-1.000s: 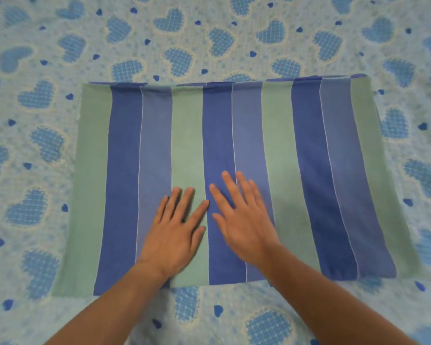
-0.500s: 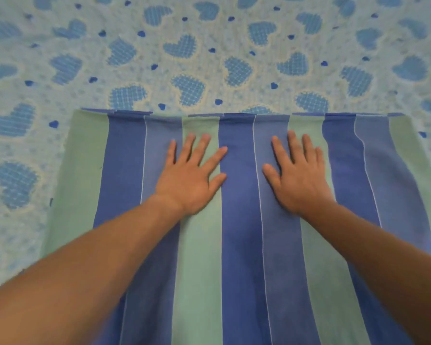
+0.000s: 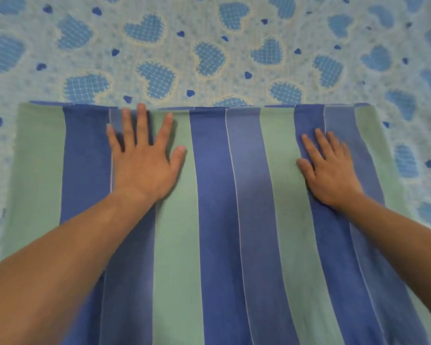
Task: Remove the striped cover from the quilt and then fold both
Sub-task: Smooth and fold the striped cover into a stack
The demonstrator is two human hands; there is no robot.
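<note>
Heart-print bedsheet (image 3: 209, 58), both hands flat on striped cover (image 3: 247, 220)

Flat, unobstructed heart-print bedsheet (image 3: 209, 58) from 9 through 12 to 3 o'clock, nothing upright anywhere on it. Open strips of sheet also at 9 and 3 o'clock beside the side edges of the striped cover (image 3: 214, 195). Cover itself lying low and smooth, folded far edge at 12 o'clock. Left hand (image 3: 144, 165) spread flat near that edge toward 11 o'clock, right hand (image 3: 330, 173) flat toward 2 o'clock, well apart. Wide bare lane of cover between them, running from 6 to 12 o'clock. Forearms crossing the lower corners at 7 and 4 o'clock.
</note>
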